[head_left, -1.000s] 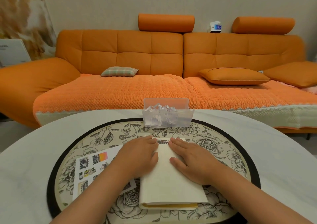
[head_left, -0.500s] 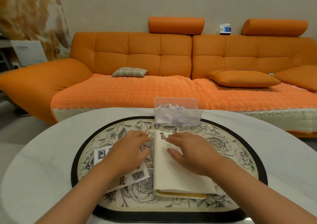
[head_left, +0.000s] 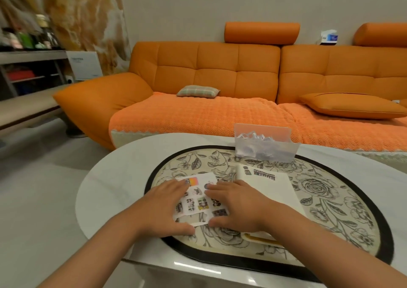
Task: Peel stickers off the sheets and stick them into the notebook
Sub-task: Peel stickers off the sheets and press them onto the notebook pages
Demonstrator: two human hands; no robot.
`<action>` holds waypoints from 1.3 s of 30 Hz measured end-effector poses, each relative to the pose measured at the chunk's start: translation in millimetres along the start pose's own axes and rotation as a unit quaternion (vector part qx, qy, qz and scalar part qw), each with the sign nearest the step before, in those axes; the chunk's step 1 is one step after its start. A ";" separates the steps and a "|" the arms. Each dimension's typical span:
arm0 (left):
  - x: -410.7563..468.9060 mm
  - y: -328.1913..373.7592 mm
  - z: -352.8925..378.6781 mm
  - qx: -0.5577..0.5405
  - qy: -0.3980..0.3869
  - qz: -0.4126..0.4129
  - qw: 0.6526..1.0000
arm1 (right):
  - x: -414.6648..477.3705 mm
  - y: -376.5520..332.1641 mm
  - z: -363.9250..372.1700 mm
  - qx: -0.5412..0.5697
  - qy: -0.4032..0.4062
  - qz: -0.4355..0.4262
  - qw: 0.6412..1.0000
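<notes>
You had your left hand (head_left: 163,208) and right hand (head_left: 237,206) flat, fingers straight, on the sticker sheet (head_left: 198,197) at lower centre, just left of the open notebook (head_left: 271,190) on the bench (head_left: 110,188), its page top already bearing a few stickers (head_left: 263,174), most not yet peeled.

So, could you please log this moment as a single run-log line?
left hand: rests on sticker sheet | right hand: rests on same sheet | notebook: open, stickers on page

- The box (head_left: 266,150) stands at the mat's (head_left: 330,201) far edge, just behind the notebook (head_left: 272,190).
- Left hand (head_left: 164,207) and right hand (head_left: 239,206) lie on the sheet (head_left: 198,199), a narrow gap between them.
- Open mat right of the notebook; bare table (head_left: 114,188) to the left.
</notes>
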State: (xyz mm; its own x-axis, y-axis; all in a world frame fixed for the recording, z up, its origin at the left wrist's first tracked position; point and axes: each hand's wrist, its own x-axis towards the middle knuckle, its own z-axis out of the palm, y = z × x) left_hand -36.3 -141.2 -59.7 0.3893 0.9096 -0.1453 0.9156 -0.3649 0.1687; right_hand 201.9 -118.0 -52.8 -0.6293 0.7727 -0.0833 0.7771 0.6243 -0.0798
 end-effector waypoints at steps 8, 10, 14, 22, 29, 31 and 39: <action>-2.8 -2.4 5.6 -0.025 0.145 0.056 0.988 | 10.4 -16.4 -5.6 -0.045 0.015 -0.002 0.999; -2.4 -4.3 5.0 -0.045 0.165 0.059 0.984 | 11.0 -19.3 -6.0 -0.037 0.011 0.003 0.999; -2.7 -8.0 1.1 -0.093 0.192 0.024 0.977 | 14.2 -20.2 -7.7 -0.035 0.045 -0.008 0.998; -12.5 -19.4 -2.8 -0.074 0.169 0.006 0.983 | 14.2 -11.9 -0.8 -0.002 0.182 -0.036 0.983; -11.7 -31.3 -12.4 -0.210 0.190 -0.061 0.957 | 16.9 -13.3 -7.7 -0.035 0.293 -0.163 0.942; -8.8 -33.2 -18.8 -0.197 0.230 -0.057 0.951 | 14.4 -14.4 -12.4 -0.013 0.318 -0.173 0.932; 9.2 -20.9 -30.4 -0.381 0.157 -0.052 0.910 | 8.0 -15.7 -14.8 0.094 0.398 -0.205 0.889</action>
State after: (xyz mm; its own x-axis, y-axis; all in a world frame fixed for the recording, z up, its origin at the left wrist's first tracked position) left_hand -54.9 -119.3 -34.9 0.1473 0.9868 0.0668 0.5641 -0.1392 0.8139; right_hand 184.8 -119.9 -37.6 -0.5957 0.3676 0.7141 0.4214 0.9000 -0.1117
